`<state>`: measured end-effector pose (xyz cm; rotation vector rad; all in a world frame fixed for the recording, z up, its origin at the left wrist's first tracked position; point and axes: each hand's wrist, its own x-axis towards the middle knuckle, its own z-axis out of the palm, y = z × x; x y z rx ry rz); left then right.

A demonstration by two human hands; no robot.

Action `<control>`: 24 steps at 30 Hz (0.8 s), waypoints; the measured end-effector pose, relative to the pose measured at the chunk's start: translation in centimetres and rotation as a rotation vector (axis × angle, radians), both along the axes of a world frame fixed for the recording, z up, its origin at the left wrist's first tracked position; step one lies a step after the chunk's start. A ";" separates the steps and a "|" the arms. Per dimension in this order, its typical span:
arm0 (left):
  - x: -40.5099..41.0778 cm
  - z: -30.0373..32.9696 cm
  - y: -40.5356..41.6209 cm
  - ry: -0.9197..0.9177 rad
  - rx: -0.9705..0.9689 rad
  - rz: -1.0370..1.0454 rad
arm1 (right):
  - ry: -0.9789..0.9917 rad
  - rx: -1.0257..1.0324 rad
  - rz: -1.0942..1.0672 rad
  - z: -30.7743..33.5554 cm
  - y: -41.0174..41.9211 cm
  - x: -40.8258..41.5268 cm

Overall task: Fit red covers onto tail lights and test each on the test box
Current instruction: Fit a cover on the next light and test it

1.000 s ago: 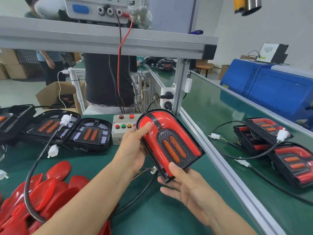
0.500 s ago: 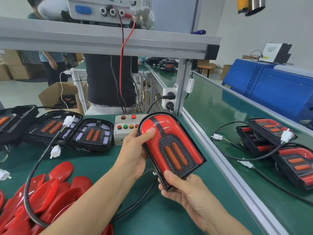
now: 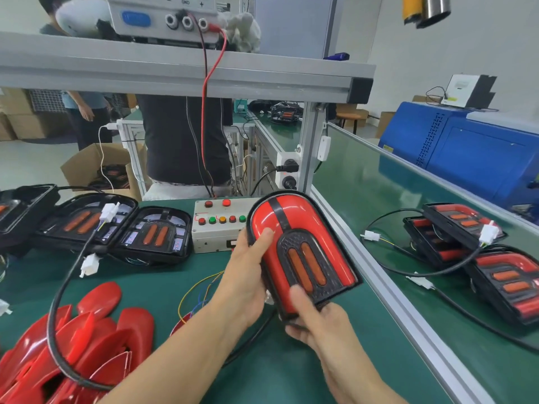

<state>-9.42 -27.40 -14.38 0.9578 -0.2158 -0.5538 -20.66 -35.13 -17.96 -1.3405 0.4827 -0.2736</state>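
A tail light [image 3: 303, 252] with a red cover on it is held tilted above the green bench. My left hand [image 3: 248, 275] grips its left edge, thumb lying on the red cover. My right hand [image 3: 318, 322] holds the bottom end from below, thumb pressing on the black grille edge. The white test box [image 3: 215, 231] with red, green and orange buttons stands just behind my left hand. Loose red covers [image 3: 87, 330] are heaped at the lower left. Uncovered tail lights [image 3: 151, 234] lie in a row at the left.
Covered tail lights [image 3: 507, 281] with cables and white plugs lie on the conveyor belt at the right, past the aluminium rail [image 3: 385, 287]. A thick black cable [image 3: 58, 301] loops over the red covers. Coloured wires [image 3: 198, 290] lie near my left wrist. A person stands behind the bench.
The tail light has stayed in both hands, tilting slightly more upright. My right thumb has slid up onto the grille's lower edge. My head has come a little closer.
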 end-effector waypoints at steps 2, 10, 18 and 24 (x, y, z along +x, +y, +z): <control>1.1 0.7 0.4 0.043 -0.012 -0.060 | -0.014 0.014 -0.053 0.0 -1.4 -0.7; 1.7 2.8 0.0 -0.089 0.040 -0.461 | -0.398 0.350 0.245 2.2 -3.4 -0.2; 1.6 4.8 -0.9 -0.709 0.490 -0.187 | -0.521 0.368 0.069 3.7 -1.5 1.2; 9.0 5.2 11.0 -0.984 1.519 0.560 | -0.694 0.425 -0.378 7.2 -6.7 2.6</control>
